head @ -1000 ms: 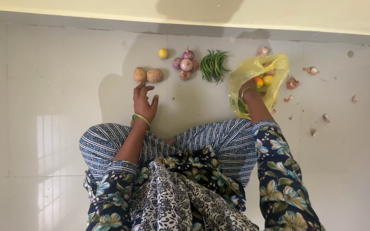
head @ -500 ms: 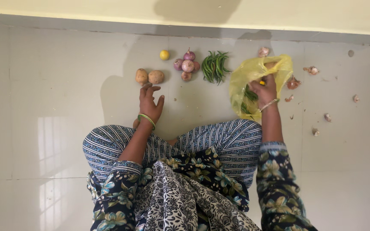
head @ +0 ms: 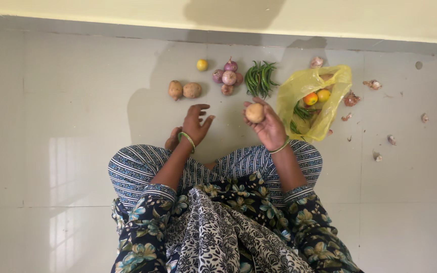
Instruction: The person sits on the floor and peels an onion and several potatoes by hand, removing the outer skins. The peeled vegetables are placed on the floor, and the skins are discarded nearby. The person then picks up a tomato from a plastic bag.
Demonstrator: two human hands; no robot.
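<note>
A potato [head: 255, 112] was cupped in the right hand [head: 268, 125], fingers curled closed around it above the floor [head: 77, 116], between the green chillies [head: 260, 79] and the yellow bag [head: 313, 101]. The left hand [head: 195, 123] was held empty with fingers spread, just below the two potatoes [head: 184, 90] laid in the row. For a tidy placement, the potato would best be carried low and set beside that pair, though what else was left in the bag could only partly be made out.

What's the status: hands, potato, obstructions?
Right hand grips a potato, raised. Left hand open, empty, near two potatoes on the floor. Nothing between them.
</note>
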